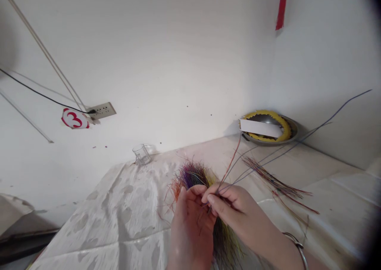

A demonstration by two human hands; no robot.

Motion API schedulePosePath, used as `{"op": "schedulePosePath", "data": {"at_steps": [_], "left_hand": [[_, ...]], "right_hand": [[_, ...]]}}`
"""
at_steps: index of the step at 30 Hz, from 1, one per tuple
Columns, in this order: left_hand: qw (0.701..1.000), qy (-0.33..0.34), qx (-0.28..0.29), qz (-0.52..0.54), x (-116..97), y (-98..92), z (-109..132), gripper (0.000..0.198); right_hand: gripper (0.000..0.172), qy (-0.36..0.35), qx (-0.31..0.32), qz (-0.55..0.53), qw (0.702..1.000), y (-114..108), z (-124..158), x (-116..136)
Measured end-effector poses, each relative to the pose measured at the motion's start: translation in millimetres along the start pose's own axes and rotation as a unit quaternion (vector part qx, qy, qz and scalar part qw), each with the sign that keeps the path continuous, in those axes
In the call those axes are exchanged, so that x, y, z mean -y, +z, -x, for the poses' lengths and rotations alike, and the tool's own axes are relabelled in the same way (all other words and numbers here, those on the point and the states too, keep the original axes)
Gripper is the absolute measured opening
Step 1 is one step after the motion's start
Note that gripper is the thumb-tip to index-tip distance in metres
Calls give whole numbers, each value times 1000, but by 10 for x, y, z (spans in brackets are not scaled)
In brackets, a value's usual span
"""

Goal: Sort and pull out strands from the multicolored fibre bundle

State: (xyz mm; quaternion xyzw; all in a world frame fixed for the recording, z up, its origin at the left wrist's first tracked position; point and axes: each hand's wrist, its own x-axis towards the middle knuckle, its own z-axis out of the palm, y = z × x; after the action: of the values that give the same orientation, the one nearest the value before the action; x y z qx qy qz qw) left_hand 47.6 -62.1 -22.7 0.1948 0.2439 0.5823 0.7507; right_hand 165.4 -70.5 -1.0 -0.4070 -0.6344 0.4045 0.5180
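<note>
Above the table [119, 218], our left hand [190, 226] closes round the middle of a bundle of dyed strands [193, 174], seemingly light and springy, while our right hand [238, 210] pinches a few long strands [269, 154], likely slippery, at their base.

A pale worktop [327, 175] fills the lower half of the frame and runs into a wall corner at the upper right. A white patterned cloth [119, 214] covers its left and middle. A small clear glass [142, 154] stands at the cloth's far edge. At lower centre, a bundle of coloured strands [193, 175] lies on the cloth. Loose strands [276, 184] lie right of it on the bare surface. A metal dish [293, 129] sits in the corner.
</note>
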Motion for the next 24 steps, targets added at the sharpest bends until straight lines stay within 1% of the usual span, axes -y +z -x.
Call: {"op": "schedulePosePath", "data": {"at_steps": [3,8,11,13,19,24], "left_hand": [[999,13,-37,-10,-5,13,4,34],[994,37,-106,-17,-54,96,24,29],[991,35,-129,-20,-84,134,39,27],[991,31,-129,-20,-87,137,45,28],[995,11,-92,-24,-49,114,55,34],[993,16,-113,-21,-57,138,76,34]], "right_hand": [[22,19,10,9,1000,9,26,-32],[22,58,53,-30,997,67,45,-109],[21,66,66,-43,995,95,36,-139],[21,72,61,-49,994,106,33,-157],[23,94,58,-91,990,129,35,-187],[25,92,61,-86,990,141,22,-203]]}}
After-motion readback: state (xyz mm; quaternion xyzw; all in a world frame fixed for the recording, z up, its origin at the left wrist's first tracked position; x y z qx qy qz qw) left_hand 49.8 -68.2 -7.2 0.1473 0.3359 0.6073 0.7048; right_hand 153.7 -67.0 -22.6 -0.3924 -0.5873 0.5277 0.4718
